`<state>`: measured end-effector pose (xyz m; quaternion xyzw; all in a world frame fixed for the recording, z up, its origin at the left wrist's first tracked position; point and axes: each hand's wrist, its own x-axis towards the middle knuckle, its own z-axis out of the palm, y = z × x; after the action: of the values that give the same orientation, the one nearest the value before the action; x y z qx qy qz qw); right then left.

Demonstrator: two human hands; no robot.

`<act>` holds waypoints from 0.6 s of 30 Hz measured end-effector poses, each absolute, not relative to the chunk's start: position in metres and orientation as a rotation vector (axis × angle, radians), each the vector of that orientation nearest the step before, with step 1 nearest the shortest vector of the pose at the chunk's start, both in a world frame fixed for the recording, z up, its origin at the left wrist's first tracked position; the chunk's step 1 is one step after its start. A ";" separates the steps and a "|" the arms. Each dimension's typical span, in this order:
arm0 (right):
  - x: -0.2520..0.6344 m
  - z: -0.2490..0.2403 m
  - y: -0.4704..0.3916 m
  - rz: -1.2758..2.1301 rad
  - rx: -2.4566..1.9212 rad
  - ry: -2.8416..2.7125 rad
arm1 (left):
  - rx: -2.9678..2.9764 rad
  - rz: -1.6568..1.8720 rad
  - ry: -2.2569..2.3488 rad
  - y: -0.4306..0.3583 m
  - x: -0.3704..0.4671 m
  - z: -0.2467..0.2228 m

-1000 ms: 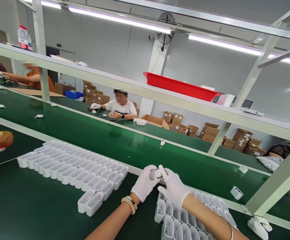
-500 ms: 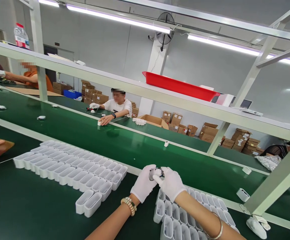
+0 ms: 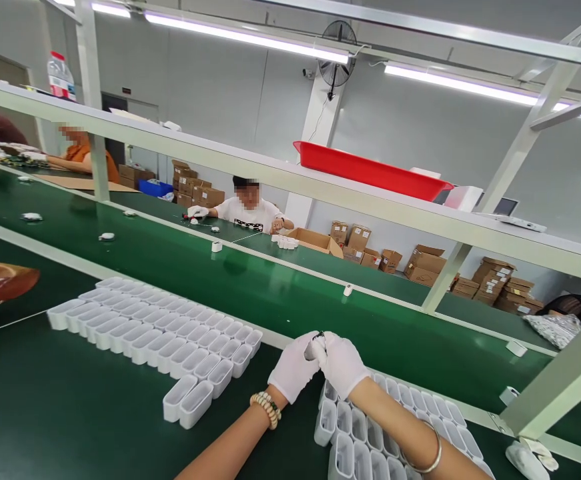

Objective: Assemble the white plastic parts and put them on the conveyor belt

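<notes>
Closer together now, left hand and right hand pinch 1 small part between nearly closed fingers.

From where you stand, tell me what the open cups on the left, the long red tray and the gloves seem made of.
Cups: probably moulded plastic, matte white, smooth rounded rims.
Red tray: likely glossy plastic, bright even colour, thin flared lip.
Gloves: apparently thin knit fabric, dull white, soft and close-fitting.

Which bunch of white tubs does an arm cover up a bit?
The right bunch: the right forearm hides some of it. No arm crosses the left bunch.
</notes>
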<state>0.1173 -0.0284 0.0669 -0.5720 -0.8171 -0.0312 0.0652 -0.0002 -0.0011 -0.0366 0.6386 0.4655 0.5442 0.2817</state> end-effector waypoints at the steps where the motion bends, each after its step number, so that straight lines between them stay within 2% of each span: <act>1: 0.117 0.067 -0.029 -0.099 -1.723 -2.480 | 1.703 1.452 1.255 -0.002 0.000 -0.036; 9: 0.124 0.067 -0.036 -0.195 -1.759 -2.564 | 1.654 1.419 1.286 -0.001 -0.004 -0.030; 18: 0.137 0.060 -0.039 -0.138 -1.679 -2.672 | 1.609 1.403 1.352 0.003 -0.003 -0.035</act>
<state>0.1368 -0.0388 0.0604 -0.5315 -0.8459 -0.0437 -0.0086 -0.0034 0.0033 -0.0350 0.6069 0.5100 0.5293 0.3024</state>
